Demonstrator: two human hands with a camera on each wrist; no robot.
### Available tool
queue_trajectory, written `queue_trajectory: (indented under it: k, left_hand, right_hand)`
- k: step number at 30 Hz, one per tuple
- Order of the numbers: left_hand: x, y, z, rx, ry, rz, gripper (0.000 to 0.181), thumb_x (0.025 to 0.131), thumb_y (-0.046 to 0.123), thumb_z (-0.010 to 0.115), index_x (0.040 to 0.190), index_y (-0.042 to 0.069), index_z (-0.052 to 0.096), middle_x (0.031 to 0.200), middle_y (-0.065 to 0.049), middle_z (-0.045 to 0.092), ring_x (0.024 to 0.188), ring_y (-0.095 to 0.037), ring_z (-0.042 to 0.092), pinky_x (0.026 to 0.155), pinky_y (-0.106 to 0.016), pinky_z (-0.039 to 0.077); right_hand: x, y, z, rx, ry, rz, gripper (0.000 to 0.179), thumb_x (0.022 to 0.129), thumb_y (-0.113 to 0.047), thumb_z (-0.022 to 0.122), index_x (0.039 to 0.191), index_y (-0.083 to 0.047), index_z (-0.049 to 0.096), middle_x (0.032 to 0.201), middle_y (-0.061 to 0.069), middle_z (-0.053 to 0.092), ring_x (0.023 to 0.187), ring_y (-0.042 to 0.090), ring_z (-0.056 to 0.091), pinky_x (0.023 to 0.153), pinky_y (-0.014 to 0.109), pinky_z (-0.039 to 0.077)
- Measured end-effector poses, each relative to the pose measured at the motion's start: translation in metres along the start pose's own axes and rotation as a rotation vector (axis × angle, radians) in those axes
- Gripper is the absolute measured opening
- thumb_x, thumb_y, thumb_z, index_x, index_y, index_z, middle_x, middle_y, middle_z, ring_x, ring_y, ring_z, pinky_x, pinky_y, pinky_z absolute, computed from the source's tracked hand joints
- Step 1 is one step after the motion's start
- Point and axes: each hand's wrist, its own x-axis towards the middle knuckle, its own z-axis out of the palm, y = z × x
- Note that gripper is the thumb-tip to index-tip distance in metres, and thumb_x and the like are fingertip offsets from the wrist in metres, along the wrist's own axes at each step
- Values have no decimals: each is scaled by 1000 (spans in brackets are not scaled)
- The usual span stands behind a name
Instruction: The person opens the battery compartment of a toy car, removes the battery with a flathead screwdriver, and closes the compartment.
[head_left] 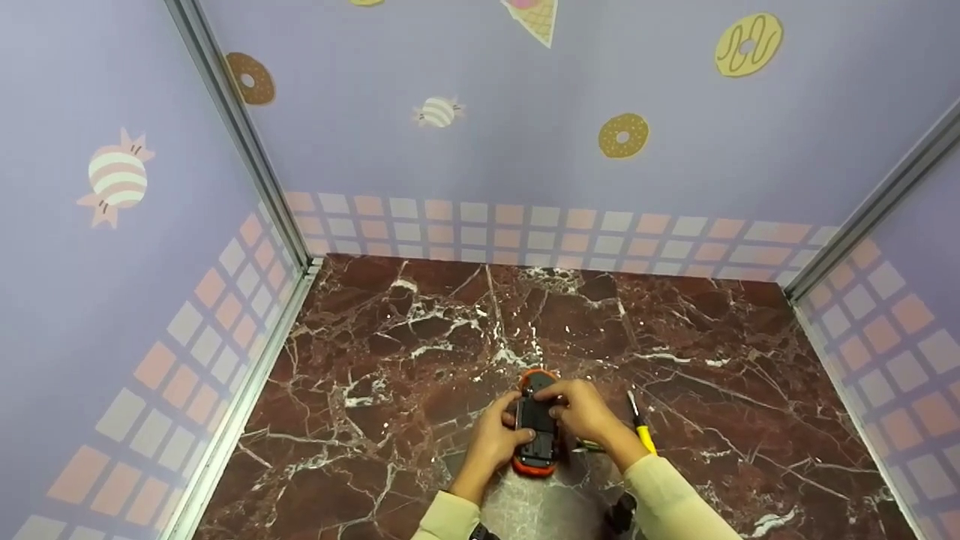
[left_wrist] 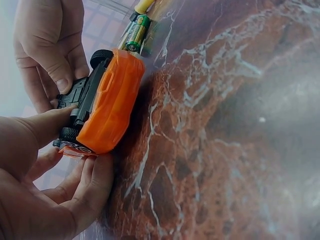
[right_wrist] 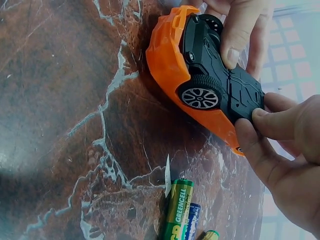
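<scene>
An orange toy car (head_left: 534, 469) lies upside down, its black underside (right_wrist: 212, 65) and wheels exposed. My left hand (head_left: 492, 435) grips one side of it. The left thumb presses on the underside, and the other fingers curl around the orange body (left_wrist: 112, 105). From the opposite side, my right hand (head_left: 589, 409) pinches the car's black underside near one end with thumb and forefinger. In the right wrist view that hand (right_wrist: 290, 140) is at the right, and the left hand (right_wrist: 242, 35) holds the car from above.
Beside the car lie a green-and-gold battery (right_wrist: 177, 210), a blue one (right_wrist: 192, 222) and part of another (right_wrist: 212, 235). A screwdriver with a yellow handle (head_left: 646, 439) lies right of my right hand. Patterned panels (head_left: 465, 150) surround the reddish marble surface (head_left: 375, 450). A dark object (head_left: 621, 514) is near my right sleeve.
</scene>
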Motion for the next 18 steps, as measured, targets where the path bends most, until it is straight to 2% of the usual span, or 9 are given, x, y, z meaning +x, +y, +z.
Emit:
queue_trajectory:
  k: [4,10,18]
  left_hand:
    - [0,0,0,3,3,12,70,71,4,88,136,8,63,87,-9,66,78,-18,59,72,-38,50]
    - [1,2,-1,10,1,10,70,71,6,89,137,9,63,88,-9,66,79,-18,59,73,-39,50]
    - [0,1,0,17,-3,-3,71,72,6,88,137,9,63,88,-10,65,78,-17,57,72,-38,48]
  right_hand:
    - [-1,1,3,-5,19,-15,41,75,18,70,108,-4,80,109,19,75,89,32,73,73,43,60]
    - [1,-3,2,-82,9,-70,40,77,17,69,110,-3,79,113,19,74,106,39,70,86,49,59]
    - [-1,-6,5,-184,38,-73,32,78,6,72,105,-9,81,106,12,77,98,32,73,84,48,58]
